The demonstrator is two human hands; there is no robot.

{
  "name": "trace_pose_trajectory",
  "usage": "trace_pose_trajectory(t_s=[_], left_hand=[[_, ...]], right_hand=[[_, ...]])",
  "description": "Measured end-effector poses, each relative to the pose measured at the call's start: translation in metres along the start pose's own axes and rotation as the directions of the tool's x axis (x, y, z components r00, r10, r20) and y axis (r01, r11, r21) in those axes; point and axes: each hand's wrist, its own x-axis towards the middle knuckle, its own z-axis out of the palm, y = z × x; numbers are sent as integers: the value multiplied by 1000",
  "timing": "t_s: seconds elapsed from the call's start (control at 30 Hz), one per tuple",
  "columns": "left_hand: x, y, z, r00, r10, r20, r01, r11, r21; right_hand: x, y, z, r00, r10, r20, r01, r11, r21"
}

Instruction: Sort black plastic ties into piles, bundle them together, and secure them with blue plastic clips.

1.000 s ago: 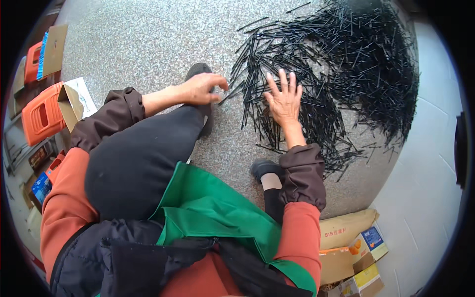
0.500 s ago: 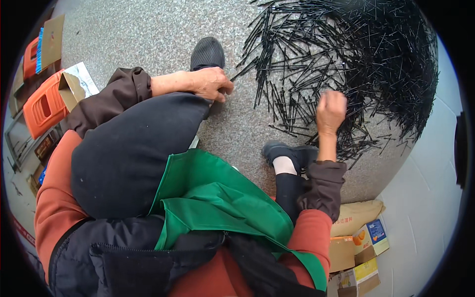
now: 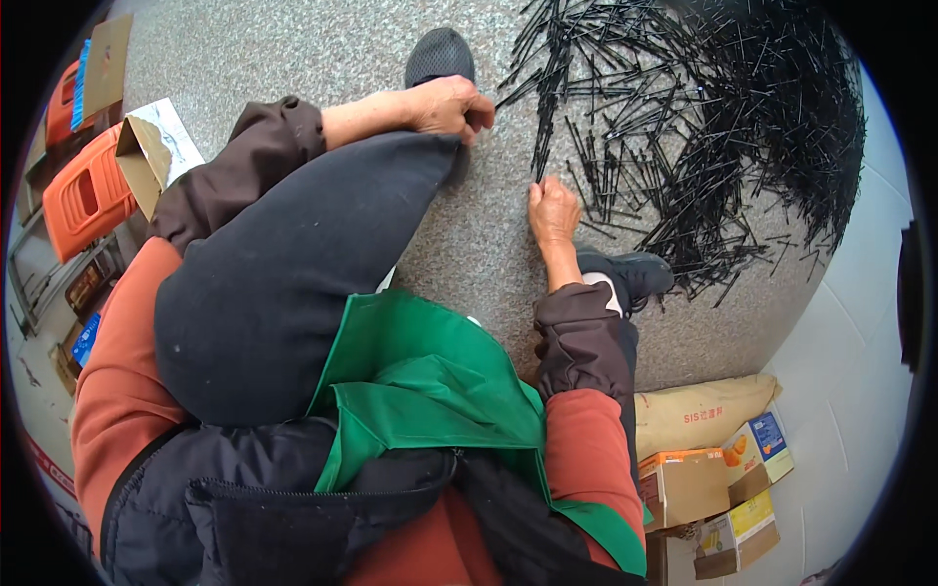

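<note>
- Down on the speckled grey floor (image 3: 469, 264), seen from the head camera, the right hand (image 3: 553, 210) lies palm down with its fingers together, fingertips touching the near ends of a few black sticks (image 3: 547, 146) at the edge of the big pile of black sticks (image 3: 743, 127).
- Those nearest sticks run roughly straight away from the right hand, long axis pointing up and away toward the pile, which spreads to the right and beyond it.
- The left hand (image 3: 445, 105) rests on the raised left knee (image 3: 391, 186), curled closed, seemingly pinching one thin stick that slants off toward the pile; I cannot tell whether it holds more.
- The right hand is the nearer one to the loose sticks; the left stands apart, across the knee.
- A black shoe (image 3: 439, 54) sits just beyond the left hand, another shoe (image 3: 630, 273) just right of the right wrist, touching the pile's fringe.
- Orange crates (image 3: 88, 190) and cardboard boxes (image 3: 723, 479) stand well apart at the edges.
</note>
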Motion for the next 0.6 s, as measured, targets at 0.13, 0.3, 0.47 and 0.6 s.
trace_pose_trajectory(t_s=[0.13, 0.3, 0.47, 0.6], left_hand=[[6, 10, 12, 1000, 11, -3, -11, 999, -36], [-63, -18, 13, 982, -60, 180, 57, 998, 23], [-40, -21, 42, 997, 10, 70, -9, 1000, -9], [-57, -12, 27, 997, -82, -2, 82, 992, 96]], right_hand=[[-34, 15, -11, 974, 225, -24, -221, 970, 103], [-64, -17, -7, 971, 238, -1, -234, 952, 195], [-75, 17, -17, 894, 449, -4, -439, 876, 197], [-32, -14, -11, 935, 355, -3, -342, 903, 262]])
